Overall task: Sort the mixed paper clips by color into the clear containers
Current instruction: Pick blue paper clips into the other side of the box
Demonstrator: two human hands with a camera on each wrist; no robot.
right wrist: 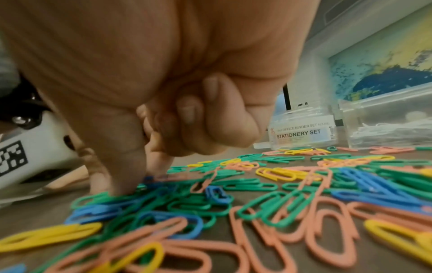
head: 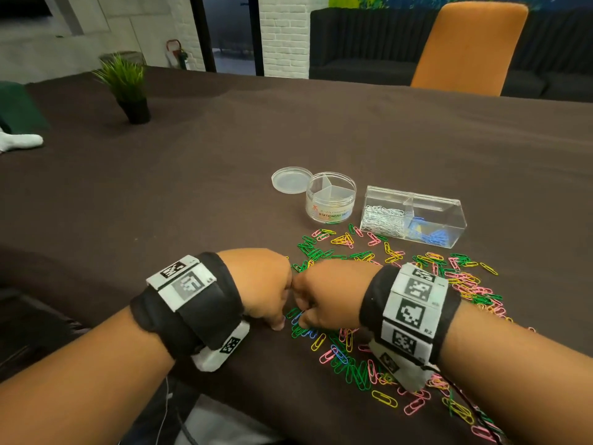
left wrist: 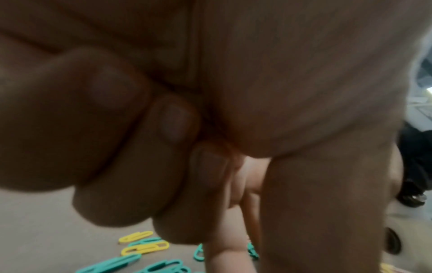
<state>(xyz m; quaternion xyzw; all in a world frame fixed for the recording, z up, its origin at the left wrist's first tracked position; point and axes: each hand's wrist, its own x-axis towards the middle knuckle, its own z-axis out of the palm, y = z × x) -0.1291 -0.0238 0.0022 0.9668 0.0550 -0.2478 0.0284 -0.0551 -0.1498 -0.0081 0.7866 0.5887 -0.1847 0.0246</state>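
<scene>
Many clips lie mixed on the table, right under my hands. My right hand pinches at a blue clip in the pile; I should lift only that one and shake off the green ones. My left hand is curled, and I cannot tell if it holds anything. White and blue clips sit in the box. Nothing shows in the jar sections yet.

We list green, yellow, pink and blue paper clips, white clips in a clear box, dark brown tablecloth, orange chair, black-and-white patterned wristbands.
</scene>
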